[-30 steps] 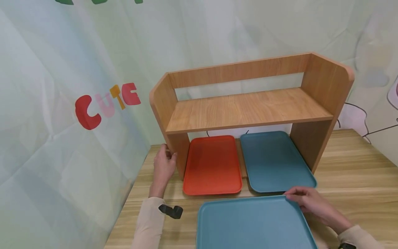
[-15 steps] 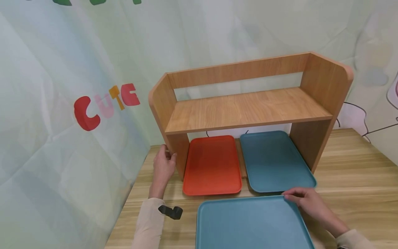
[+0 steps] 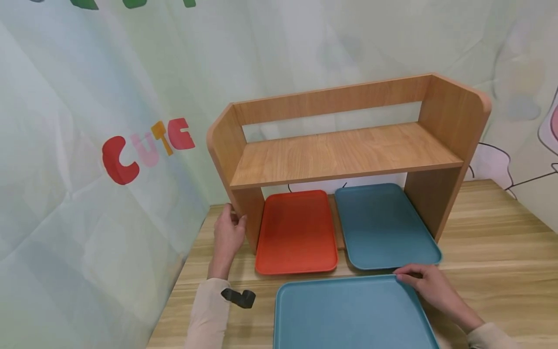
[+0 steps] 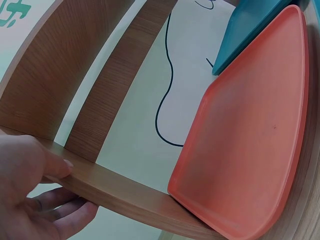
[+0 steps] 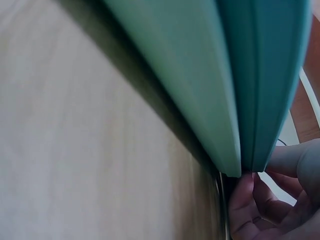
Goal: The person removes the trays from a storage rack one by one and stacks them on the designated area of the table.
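My left hand grips the left side panel of a wooden desktop shelf. In the left wrist view its thumb lies on one face of the panel, with the fingers curled round the other side. My right hand pinches the far right corner of a blue tray in front of the shelf. The right wrist view has a pale green rim just under the blue edge at the fingertips. Under the shelf board, an orange-red tray lies on the left and another blue tray on the right.
The shelf stands on a wood-grain table, close to a printed cloth backdrop with coloured letters. Both trays under the shelf stick out past its front. The held tray's near edge runs out of the head view.
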The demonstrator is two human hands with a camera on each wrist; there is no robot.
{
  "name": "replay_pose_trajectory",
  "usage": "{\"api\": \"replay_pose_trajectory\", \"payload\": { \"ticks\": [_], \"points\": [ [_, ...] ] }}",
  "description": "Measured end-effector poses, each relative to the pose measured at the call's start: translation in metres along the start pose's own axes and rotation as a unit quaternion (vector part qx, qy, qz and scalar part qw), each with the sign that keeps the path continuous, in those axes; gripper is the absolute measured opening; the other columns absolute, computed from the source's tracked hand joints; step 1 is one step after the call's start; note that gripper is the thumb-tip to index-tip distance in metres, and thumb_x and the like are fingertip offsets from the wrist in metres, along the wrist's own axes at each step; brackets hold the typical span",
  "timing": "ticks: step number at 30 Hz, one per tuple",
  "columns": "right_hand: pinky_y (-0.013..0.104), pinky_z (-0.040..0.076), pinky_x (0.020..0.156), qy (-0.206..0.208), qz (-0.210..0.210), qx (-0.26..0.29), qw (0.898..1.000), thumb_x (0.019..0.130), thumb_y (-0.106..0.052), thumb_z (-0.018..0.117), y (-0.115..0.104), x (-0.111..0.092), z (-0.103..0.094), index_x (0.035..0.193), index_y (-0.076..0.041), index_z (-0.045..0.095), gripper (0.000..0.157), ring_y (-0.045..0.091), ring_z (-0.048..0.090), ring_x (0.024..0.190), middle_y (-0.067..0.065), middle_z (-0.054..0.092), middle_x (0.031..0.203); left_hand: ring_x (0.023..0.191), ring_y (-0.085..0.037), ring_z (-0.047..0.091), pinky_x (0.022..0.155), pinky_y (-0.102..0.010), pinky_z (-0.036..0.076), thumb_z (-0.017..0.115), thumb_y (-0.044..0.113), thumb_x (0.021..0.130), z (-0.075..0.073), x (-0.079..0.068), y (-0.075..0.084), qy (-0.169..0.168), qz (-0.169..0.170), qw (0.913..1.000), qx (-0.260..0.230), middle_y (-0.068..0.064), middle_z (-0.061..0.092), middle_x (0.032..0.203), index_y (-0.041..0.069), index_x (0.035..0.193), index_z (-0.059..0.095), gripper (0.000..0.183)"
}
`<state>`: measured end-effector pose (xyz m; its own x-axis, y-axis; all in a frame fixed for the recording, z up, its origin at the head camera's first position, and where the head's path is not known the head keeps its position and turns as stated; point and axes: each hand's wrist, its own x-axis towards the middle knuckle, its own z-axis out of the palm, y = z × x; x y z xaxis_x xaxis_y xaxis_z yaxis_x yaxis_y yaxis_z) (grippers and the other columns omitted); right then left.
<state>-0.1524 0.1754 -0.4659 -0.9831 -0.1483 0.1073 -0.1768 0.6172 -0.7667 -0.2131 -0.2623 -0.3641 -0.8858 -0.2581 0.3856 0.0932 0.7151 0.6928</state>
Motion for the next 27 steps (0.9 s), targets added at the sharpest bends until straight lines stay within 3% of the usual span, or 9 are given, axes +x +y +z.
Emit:
{"api": "replay_pose_trajectory", "payload": {
  "ticks": [3, 8, 15, 23, 27],
  "points": [
    [0.020, 0.048, 0.073, -0.019, 0.006, 0.005, 1.000, 0.088, -0.024, 0.068, 0.0007, 0.0006, -0.0014, 0.096, -0.015, 0.074, 0.014, -0.001, 0.059, 0.089, 0.002, 0.073, 0.099, 0.095, -0.033, 0.066, 0.076, -0.045, 0.057, 0.059, 0.009, 0.092, -0.0002, -0.0001, -0.0002, -0.001, -0.001, 1.0000, 0.002, -0.023, 0.065, 0.108, 0.000, 0.113, 0.051, 0.025],
    [0.021, 0.045, 0.062, -0.057, 0.035, 0.037, 0.997, 0.089, -0.028, 0.066, 0.0012, 0.0022, -0.0051, 0.101, -0.012, 0.073, 0.021, 0.000, 0.052, 0.077, 0.004, 0.070, 0.102, 0.095, -0.033, 0.067, 0.076, -0.045, 0.057, 0.059, 0.010, 0.092, -0.0004, -0.0001, -0.0007, -0.002, 0.000, 1.0000, 0.001, -0.023, 0.065, 0.106, 0.001, 0.113, 0.051, 0.024],
    [0.023, 0.042, 0.054, -0.071, 0.058, 0.063, 0.994, 0.090, -0.029, 0.065, -0.0001, 0.0022, -0.0064, 0.107, -0.008, 0.071, 0.028, 0.007, 0.047, 0.062, 0.006, 0.067, 0.098, 0.094, -0.033, 0.067, 0.075, -0.045, 0.057, 0.059, 0.010, 0.092, -0.0002, 0.0000, -0.0016, -0.001, 0.003, 1.0000, -0.002, -0.023, 0.066, 0.105, 0.001, 0.113, 0.051, 0.024],
    [0.024, 0.046, 0.058, -0.088, 0.058, 0.084, 0.991, 0.092, -0.026, 0.063, 0.0031, -0.0001, -0.0086, 0.115, -0.002, 0.067, 0.034, 0.007, 0.051, 0.067, 0.013, 0.066, 0.111, 0.095, -0.033, 0.067, 0.076, -0.045, 0.057, 0.059, 0.010, 0.092, -0.0003, 0.0001, -0.0021, -0.004, 0.003, 1.0000, 0.001, -0.023, 0.066, 0.106, 0.001, 0.114, 0.051, 0.025],
    [0.024, 0.046, 0.059, -0.084, 0.064, 0.082, 0.991, 0.092, -0.025, 0.063, 0.0046, -0.0013, -0.0096, 0.116, -0.002, 0.066, 0.034, 0.007, 0.051, 0.069, 0.012, 0.065, 0.109, 0.094, -0.033, 0.067, 0.076, -0.045, 0.057, 0.059, 0.010, 0.092, 0.0001, 0.0006, -0.0019, -0.002, 0.001, 1.0000, 0.001, -0.022, 0.066, 0.106, 0.001, 0.113, 0.052, 0.024]
  ]
}}
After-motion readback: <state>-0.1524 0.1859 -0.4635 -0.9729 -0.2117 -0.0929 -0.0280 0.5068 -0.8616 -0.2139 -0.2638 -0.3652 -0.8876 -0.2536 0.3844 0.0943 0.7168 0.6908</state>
